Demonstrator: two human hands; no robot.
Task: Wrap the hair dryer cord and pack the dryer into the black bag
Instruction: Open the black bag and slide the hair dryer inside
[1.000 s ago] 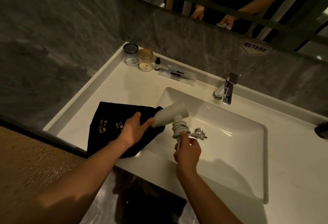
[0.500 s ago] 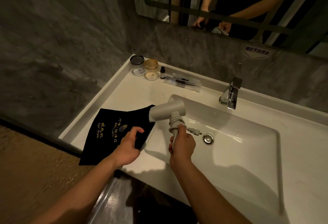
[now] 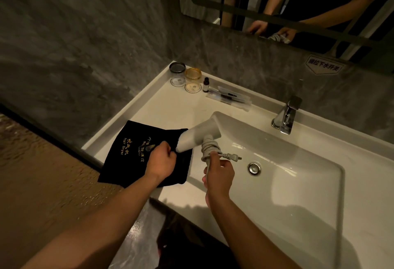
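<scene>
A black bag (image 3: 130,151) with gold lettering lies flat on the white counter, left of the basin. My left hand (image 3: 162,161) pinches the bag's opening edge on its right side. A pale grey hair dryer (image 3: 199,135) hangs over the basin's left rim, its nozzle end touching the bag's mouth. The cord (image 3: 210,147) is coiled around the handle, and the plug (image 3: 233,157) sticks out to the right. My right hand (image 3: 218,176) grips the lower end of the handle.
The white basin (image 3: 298,162) with its drain (image 3: 254,168) fills the right side, a chrome tap (image 3: 286,117) behind it. Two lidded jars (image 3: 185,76), a small dark bottle (image 3: 206,85) and wrapped toiletries (image 3: 231,98) stand at the back. The counter's front edge (image 3: 93,155) drops off at left.
The dryer's nozzle has moved left to the mouth of the bag. My left hand has shifted up along the bag's right edge and now pinches the opening.
</scene>
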